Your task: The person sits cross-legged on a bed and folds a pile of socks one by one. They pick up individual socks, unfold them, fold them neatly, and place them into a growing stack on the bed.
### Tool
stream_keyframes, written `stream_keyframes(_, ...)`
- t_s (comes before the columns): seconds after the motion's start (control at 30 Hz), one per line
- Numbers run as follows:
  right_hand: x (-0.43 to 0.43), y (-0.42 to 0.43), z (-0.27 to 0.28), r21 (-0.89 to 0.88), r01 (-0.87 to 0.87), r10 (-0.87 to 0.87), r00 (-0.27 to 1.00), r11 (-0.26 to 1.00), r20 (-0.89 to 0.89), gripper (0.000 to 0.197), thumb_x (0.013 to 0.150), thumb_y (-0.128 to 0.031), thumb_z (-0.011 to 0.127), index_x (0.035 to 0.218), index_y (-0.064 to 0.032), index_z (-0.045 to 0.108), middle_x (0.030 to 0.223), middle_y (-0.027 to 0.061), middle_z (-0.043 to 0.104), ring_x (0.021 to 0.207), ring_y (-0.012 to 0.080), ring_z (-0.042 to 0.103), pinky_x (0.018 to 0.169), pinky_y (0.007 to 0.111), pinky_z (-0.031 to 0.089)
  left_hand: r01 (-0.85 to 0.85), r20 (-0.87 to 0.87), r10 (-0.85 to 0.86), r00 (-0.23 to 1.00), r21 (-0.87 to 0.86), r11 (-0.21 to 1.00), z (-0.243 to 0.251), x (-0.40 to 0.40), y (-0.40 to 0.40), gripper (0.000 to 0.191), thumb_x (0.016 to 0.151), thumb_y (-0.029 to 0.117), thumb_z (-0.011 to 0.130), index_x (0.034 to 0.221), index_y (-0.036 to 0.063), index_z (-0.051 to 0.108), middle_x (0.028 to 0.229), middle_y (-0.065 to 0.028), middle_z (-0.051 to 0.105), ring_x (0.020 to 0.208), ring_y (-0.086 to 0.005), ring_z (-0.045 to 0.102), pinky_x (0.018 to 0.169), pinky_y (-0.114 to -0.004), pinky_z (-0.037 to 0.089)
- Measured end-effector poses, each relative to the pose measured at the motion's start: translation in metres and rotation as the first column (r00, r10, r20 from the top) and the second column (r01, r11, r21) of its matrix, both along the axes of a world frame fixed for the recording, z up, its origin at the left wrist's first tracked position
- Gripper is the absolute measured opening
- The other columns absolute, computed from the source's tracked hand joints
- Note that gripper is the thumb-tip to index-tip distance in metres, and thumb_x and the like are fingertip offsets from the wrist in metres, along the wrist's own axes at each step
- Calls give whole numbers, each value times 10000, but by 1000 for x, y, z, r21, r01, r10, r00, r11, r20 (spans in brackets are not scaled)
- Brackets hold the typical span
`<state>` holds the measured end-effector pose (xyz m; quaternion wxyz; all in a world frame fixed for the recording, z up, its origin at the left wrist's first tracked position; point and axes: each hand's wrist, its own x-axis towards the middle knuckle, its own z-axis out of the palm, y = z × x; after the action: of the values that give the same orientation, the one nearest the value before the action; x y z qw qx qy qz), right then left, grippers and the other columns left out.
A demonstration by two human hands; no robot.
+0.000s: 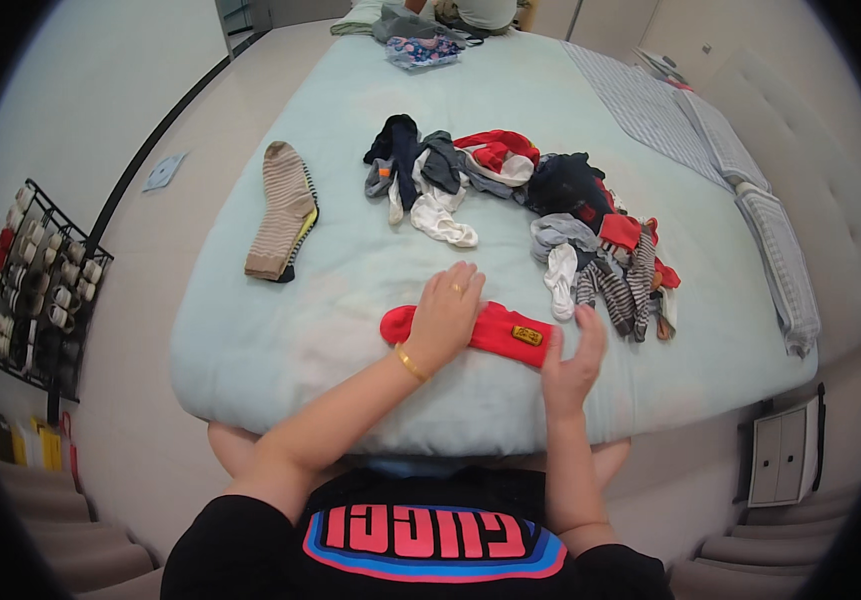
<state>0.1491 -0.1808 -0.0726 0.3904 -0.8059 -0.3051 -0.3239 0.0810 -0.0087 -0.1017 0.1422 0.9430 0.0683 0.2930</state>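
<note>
A red sock [501, 334] with a dark and gold patch lies flat across the near part of the bed. My left hand [445, 311] rests flat over its middle, towards the toe, fingers extended. At the cuff end, my right hand [573, 356] has its thumb and fingers apart, the thumb beside the cuff. Beyond my hands lies a loose heap of socks, with a white sock [445, 217], a dark navy sock [400, 146], a black bundle [565, 187] and a striped sock [614, 292] among them. A beige striped sock [280, 210] overlaps a dark striped one at the left.
The bed [325, 375] carries a patterned fabric bundle [423, 51] at its far end, where a person [483, 15] is partly visible. Folded checked bedding [775, 262] lines the right side. A shoe rack [40, 285] stands left; a small cabinet [779, 457] is at lower right.
</note>
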Motion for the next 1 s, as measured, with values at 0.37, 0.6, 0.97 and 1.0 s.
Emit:
stream_keyframes(0.37, -18, 42, -55, -691, -335, 151, 937, 640, -315, 744, 783, -599, 455, 1387, -199, 282, 1453, 103, 197, 1327, 378, 142, 1022, 603, 45, -41, -458, 80, 886, 94, 995, -15, -62, -6, 700, 763, 536, 519, 1360, 218, 335, 1455, -87, 196, 1299, -437, 160, 905, -724, 119)
stream_keyframes(0.6, -9, 13, -46, -734, -254, -76, 921, 630, -383, 836, 734, -648, 488, 1404, -219, 231, 1465, 140, 127, 1339, 394, 56, 1012, 622, 12, -85, -480, 118, 869, 88, 992, -5, -92, 5, 729, 745, 589, 517, 1353, 224, 349, 1440, -133, 216, 1293, -433, 176, 916, -717, 107)
stream_keyframes(0.97, -21, 26, -28, -622, -219, 105, 971, 751, -215, 671, 833, -373, 471, 1358, -6, 271, 1444, 160, 188, 1344, 340, 120, 1049, 549, 84, 75, -267, -133, 955, -216, 973, 19, -56, -3, 538, 810, 295, 555, 1228, -10, 406, 1420, -237, 183, 1322, -392, 161, 997, -627, 108)
stream_keyframes(1.0, -25, 34, -28, -604, -286, 168, 955, 744, -245, 623, 840, -312, 461, 1350, -3, 283, 1438, 163, 202, 1340, 332, 144, 1056, 530, 96, 132, -163, -185, 969, -293, 947, 14, -42, -8, 537, 810, 259, 554, 1244, -11, 390, 1421, -232, 183, 1326, -388, 152, 1017, -602, 112)
